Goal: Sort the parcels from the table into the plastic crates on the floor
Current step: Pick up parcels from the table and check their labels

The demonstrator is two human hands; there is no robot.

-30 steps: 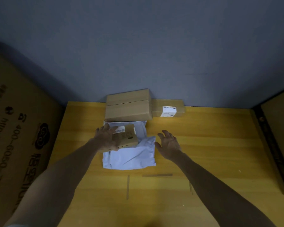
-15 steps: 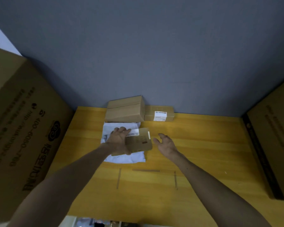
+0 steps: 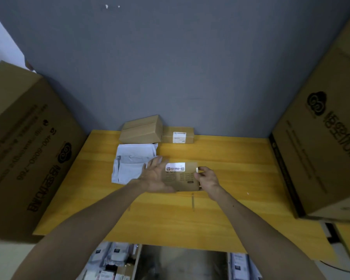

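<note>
Now one held box (image 3: 182,178): left fingers (image 3: 155,161) spread, right fingers (image 3: 202,170) pinching; two boxes (image 3: 140,129) (image 3: 177,135) behind.

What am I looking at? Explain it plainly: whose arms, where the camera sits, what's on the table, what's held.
No machine here: these are a person's two bare arms. One camera, worn on the person's head, looks forward and down. The left hand lies with straight fingers against the left side of a small cardboard box with a white label; the right hand pinches its right edge. On the yellow wooden table lie white poly mailers, a larger cardboard box and a flat labelled box by the grey wall. Big printed cartons stand at both sides. Below the near edge, more parcels show, blurred.
</note>
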